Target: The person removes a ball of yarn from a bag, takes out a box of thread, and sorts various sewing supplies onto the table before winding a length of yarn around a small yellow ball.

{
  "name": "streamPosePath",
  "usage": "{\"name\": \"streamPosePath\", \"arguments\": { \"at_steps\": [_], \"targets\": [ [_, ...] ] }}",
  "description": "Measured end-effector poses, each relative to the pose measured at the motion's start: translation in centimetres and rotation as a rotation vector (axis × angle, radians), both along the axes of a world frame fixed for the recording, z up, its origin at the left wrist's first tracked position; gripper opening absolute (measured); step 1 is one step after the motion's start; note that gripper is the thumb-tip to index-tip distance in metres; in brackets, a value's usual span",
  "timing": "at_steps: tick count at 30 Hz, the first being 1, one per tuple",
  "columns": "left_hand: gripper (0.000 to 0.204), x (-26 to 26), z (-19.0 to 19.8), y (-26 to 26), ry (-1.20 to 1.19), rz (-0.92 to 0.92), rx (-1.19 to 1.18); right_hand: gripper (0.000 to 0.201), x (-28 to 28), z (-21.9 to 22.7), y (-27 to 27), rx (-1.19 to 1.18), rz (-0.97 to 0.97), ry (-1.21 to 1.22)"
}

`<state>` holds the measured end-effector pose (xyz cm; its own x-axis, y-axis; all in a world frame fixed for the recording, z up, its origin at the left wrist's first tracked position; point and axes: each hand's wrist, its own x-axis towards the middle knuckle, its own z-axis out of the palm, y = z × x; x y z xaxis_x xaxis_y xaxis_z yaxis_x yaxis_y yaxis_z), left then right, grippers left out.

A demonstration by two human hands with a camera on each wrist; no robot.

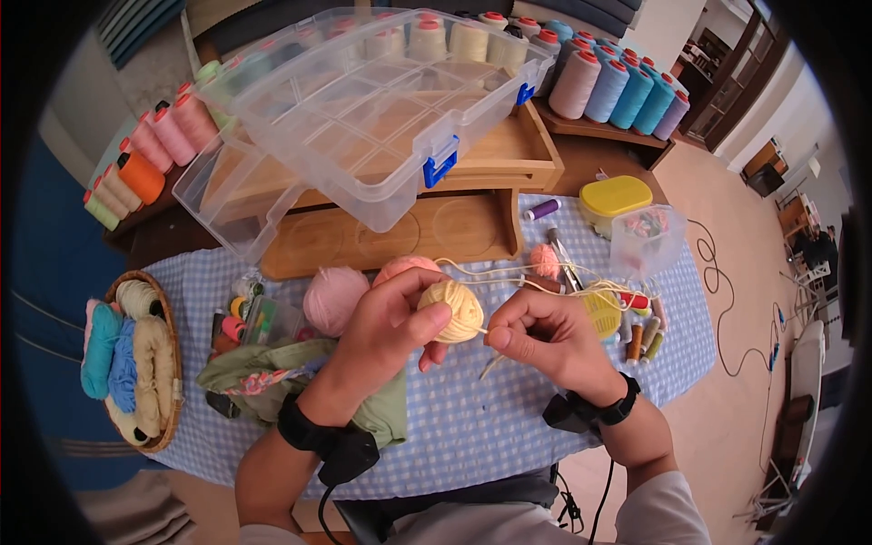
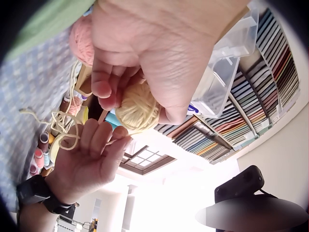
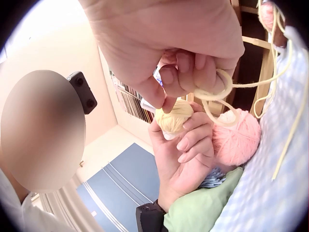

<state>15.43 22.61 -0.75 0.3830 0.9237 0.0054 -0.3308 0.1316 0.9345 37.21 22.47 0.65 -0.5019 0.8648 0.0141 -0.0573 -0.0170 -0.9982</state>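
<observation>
We see a clear organizer box (image 1: 363, 118) on a wooden stand (image 1: 490, 173), thread cones (image 1: 618, 91), a yellow-lidded tub (image 1: 616, 198), a wicker basket (image 1: 168, 363).

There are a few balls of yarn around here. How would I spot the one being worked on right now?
Start at the blue checked tablecloth and look just above its middle, where the person's two hands meet. The left hand grips a small yarn ball. It is pale yellow, unlike the pink balls behind it, and a strand runs from it to the right hand.

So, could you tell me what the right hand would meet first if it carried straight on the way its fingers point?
Most likely the yellow yarn ball gripped by the left hand; the right hand points straight at it.
</observation>
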Motion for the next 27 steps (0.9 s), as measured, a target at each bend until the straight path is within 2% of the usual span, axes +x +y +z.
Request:
{"name": "streamPosePath", "arguments": {
  "at_steps": [3, 7, 10, 13, 18, 22, 27],
  "targets": [
    [0.033, -0.06, 0.46, -0.02, -0.012, -0.031, -0.013, 0.009, 0.11, 0.21, 0.01, -0.050, 0.034, 0.016],
    [0.033, 0.14, 0.35, -0.07, -0.023, -0.064, -0.002, 0.010, 0.21, -0.26, 0.12, -0.004, 0.024, 0.036],
    [0.035, 0.02, 0.38, -0.17, -0.012, -0.108, -0.051, 0.011, -0.01, -0.15, 0.29, -0.050, -0.029, 0.015],
    [0.038, -0.09, 0.79, -0.30, 0.022, -0.125, -0.070, 0.020, -0.04, 0.13, 0.34, -0.080, -0.067, 0.054],
    [0.040, -0.12, 0.76, -0.39, -0.027, -0.139, -0.080, 0.036, 0.46, 0.00, 0.72, -0.046, 0.034, 0.057],
    [0.034, -0.18, -0.01, -0.16, -0.105, -0.116, -0.047, 0.033, 0.29, -0.29, 0.60, 0.000, -0.006, 0.077],
    [0.029, 0.13, 0.26, -0.11, -0.071, -0.056, -0.069, 0.025, 0.11, -0.33, 0.39, 0.073, -0.058, -0.012]
  ]
}}
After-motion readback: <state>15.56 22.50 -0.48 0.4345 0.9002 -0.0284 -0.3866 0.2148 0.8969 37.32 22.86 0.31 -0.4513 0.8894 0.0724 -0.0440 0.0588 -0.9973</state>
